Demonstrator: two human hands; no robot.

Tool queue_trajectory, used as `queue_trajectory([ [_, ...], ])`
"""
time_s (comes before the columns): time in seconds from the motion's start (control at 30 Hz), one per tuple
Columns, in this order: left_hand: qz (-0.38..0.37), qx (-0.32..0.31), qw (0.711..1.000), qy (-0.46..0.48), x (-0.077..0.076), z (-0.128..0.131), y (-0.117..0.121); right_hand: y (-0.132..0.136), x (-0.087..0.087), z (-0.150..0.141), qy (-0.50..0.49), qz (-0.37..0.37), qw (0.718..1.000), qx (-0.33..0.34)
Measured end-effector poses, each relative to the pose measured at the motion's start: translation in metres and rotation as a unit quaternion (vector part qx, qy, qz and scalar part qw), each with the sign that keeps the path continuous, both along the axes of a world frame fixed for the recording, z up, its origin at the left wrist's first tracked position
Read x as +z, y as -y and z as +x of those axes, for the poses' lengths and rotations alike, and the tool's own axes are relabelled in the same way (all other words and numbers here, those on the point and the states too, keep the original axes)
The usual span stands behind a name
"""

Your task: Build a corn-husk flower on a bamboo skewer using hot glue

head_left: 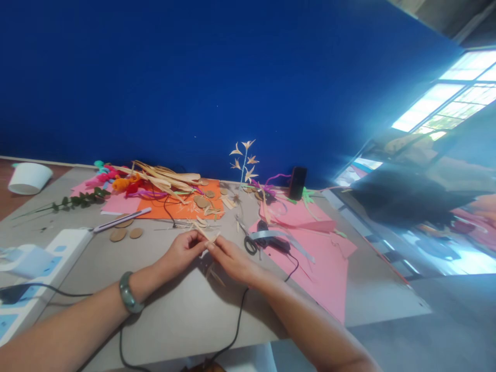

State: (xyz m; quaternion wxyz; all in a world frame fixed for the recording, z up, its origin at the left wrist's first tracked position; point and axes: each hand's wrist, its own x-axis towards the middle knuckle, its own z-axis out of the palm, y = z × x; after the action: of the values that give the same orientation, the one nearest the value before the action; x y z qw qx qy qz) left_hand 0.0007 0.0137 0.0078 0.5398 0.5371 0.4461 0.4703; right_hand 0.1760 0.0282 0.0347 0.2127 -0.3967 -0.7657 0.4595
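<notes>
Strip of pale, husk-like material [206, 234] is pinched in curled fingers of left hand [183, 253] and right hand [233, 260]; flat grey tabletop [174, 315] is backed by blue wall [186, 82].

Over the desk [174, 323], a husk piece [207, 235] sits between the left hand [183, 254] and the right hand [233, 260], with a power strip [72, 247] and pen [122, 220] to the left, scissors [245, 239] and paper [327, 268] to the right, and husk strips [170, 175], a flower stem [243, 166] and a phone [297, 183] behind.
</notes>
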Motion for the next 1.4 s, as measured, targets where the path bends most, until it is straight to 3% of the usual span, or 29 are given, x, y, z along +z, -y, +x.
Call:
queue_trajectory([
  [0.27,0.019,-0.035,0.999,-0.004,0.000,-0.001,0.001,-0.003,-0.005,0.001,-0.033,-0.023,0.999,0.004],
  [0.67,-0.027,-0.035,0.999,0.032,0.000,0.000,0.001,-0.004,-0.004,0.002,-0.043,-0.041,0.998,-0.008],
  [0.93,-0.154,-0.115,0.968,0.162,0.008,-0.001,0.003,-0.008,0.003,0.007,-0.159,-0.168,0.972,-0.025],
  [1.07,-0.175,-0.160,0.957,0.165,0.011,-0.001,0.004,-0.009,0.002,0.006,-0.172,-0.174,0.968,-0.057],
  [1.23,-0.137,-0.114,0.978,0.108,0.006,-0.001,0.003,-0.005,0.005,0.003,-0.150,-0.139,0.973,-0.107],
  [1.4,-0.074,-0.061,0.995,0.037,0.002,-0.002,0.001,-0.004,0.005,0.002,-0.135,-0.129,0.976,-0.115],
])
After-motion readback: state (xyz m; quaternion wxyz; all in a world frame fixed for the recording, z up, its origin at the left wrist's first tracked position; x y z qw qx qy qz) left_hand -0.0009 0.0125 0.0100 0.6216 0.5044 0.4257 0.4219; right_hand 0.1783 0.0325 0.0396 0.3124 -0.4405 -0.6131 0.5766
